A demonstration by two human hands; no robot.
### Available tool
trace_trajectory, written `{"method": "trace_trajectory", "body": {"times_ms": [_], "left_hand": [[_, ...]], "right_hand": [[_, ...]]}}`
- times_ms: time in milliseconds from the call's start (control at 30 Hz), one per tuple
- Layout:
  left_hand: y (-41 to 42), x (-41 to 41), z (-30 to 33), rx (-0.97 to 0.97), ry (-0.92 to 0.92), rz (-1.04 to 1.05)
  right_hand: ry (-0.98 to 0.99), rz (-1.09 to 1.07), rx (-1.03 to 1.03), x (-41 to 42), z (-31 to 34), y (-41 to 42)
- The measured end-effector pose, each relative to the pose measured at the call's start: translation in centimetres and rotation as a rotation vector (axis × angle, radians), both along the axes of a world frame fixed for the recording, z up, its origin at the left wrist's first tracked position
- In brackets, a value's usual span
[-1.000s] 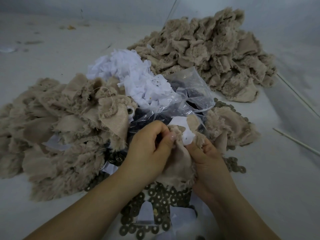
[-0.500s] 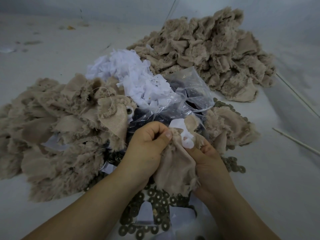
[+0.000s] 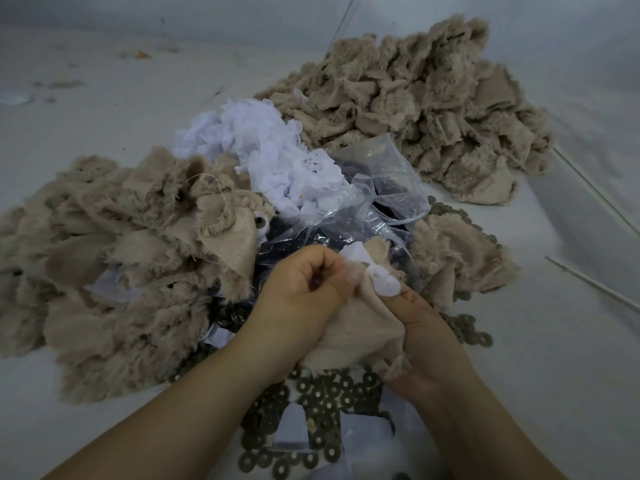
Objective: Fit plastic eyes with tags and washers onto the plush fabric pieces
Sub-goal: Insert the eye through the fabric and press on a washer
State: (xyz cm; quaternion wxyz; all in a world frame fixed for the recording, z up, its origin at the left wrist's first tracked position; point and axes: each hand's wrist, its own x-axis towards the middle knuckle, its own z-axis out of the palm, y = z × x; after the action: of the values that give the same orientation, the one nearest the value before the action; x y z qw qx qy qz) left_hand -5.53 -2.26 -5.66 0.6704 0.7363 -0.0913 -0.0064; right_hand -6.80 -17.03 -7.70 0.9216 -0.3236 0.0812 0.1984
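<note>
Taking the clear plastic bag [image 3: 377,202] of dark plastic eyes as the landmark, a heap of beige plush pieces [image 3: 114,268] lies to its left, one of them already showing a white tag and a dark eye [image 3: 259,221] at the bag's left edge. Behind the bag sits a mound of white tags [image 3: 270,150]. In front of the bag the person's left hand [image 3: 301,299] has its fingers curled into a near fist, thumb and fingertips pinching the top edge of a beige plush piece [image 3: 360,330]. A white tag [image 3: 382,280] lies against that piece, between the two hands. The right hand [image 3: 429,344] grips the piece from the right, its fingers wrapped under the fabric. Below the hands, in front of the bag, round metal washers [image 3: 322,396] are scattered on the pale table [image 3: 536,358]. Behind and to the right of the bag rises a second heap of plush pieces [image 3: 426,98]. Two thin pale sticks [image 3: 595,285] lie far right of the bag.
</note>
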Motion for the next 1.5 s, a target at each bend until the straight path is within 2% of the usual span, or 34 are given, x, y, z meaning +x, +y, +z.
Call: {"method": "trace_trajectory", "body": {"times_ms": [133, 300, 400, 500, 600, 700, 933, 1067, 1233, 1500], "left_hand": [[0.3, 0.1, -0.3, 0.015, -0.015, 0.013], [0.6, 0.2, 0.0, -0.151, 0.097, -0.055], [0.3, 0.1, 0.2, -0.181, 0.130, -0.069], [0.4, -0.1, 0.3, -0.137, 0.127, -0.029], [0.4, -0.4, 0.3, 0.006, 0.092, 0.028], [0.1, -0.6, 0.4, 0.120, 0.022, 0.099], [-0.1, -0.7, 0.6, 0.206, -0.016, 0.152], [-0.3, -0.7, 0.8, 0.217, -0.005, 0.136], [-0.4, -0.9, 0.8, 0.188, 0.059, 0.088], [-0.9, -1.4, 0.3, 0.080, 0.149, 0.096]], "right_hand": [[0.035, 0.009, -0.023, 0.1, 0.1, -0.1], [0.023, 0.069, -0.033, 0.0, 0.4, -0.1], [-0.005, 0.086, -0.023, -0.1, 0.4, -0.1], [-0.012, 0.042, -0.044, -0.2, 0.6, 0.0], [-0.029, 0.012, -0.099, -0.3, 0.6, 0.1], [-0.068, -0.027, -0.243, -0.3, 0.7, 0.3], [-0.224, -0.128, -0.435, -0.7, 0.9, 0.5], [-0.289, -0.183, -0.549, -0.8, 0.9, 0.5], [-0.179, -0.224, -0.483, -0.7, 0.7, 0.4], [-0.150, -0.265, -0.507, -0.7, 0.6, 0.5]]}}
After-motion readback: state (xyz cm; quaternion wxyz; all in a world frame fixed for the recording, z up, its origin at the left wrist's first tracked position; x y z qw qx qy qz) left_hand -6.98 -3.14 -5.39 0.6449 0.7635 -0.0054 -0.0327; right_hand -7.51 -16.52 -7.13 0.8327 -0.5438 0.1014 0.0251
